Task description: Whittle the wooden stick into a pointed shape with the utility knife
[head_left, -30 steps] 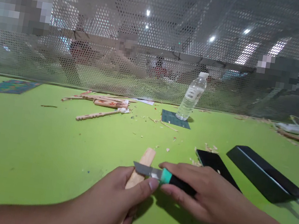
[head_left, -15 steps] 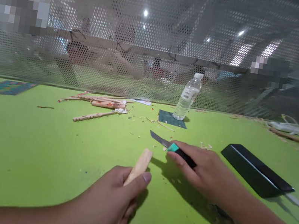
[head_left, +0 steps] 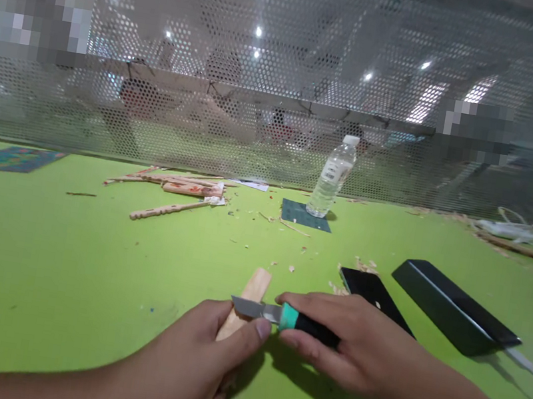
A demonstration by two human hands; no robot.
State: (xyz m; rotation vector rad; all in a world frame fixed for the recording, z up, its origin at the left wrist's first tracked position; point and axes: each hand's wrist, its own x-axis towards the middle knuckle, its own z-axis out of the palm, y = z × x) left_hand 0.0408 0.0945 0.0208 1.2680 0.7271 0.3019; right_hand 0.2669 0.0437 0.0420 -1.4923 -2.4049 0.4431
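Note:
My left hand (head_left: 206,352) is closed around a pale wooden stick (head_left: 257,284), whose squared upper end juts out past the thumb. In my right hand (head_left: 349,344) is a carving knife (head_left: 309,328) with a black and teal handle. Its blade lies across the stick, just above my left thumb, and appears to touch the wood. The lower part of the stick is mostly hidden by my left hand.
A water bottle (head_left: 333,180) stands on a dark green sheet (head_left: 295,212). Carved sticks (head_left: 168,209) lie at the back left. A phone (head_left: 375,294) and a black box-shaped device (head_left: 456,307) with a cable sit at right. Wood shavings dot the green table (head_left: 55,287); perforated mesh (head_left: 182,122) rises behind.
My right hand has brought the knife down and left, from beyond the stick's end onto its surface. The phone has come into view behind that hand. My left hand stays almost in place.

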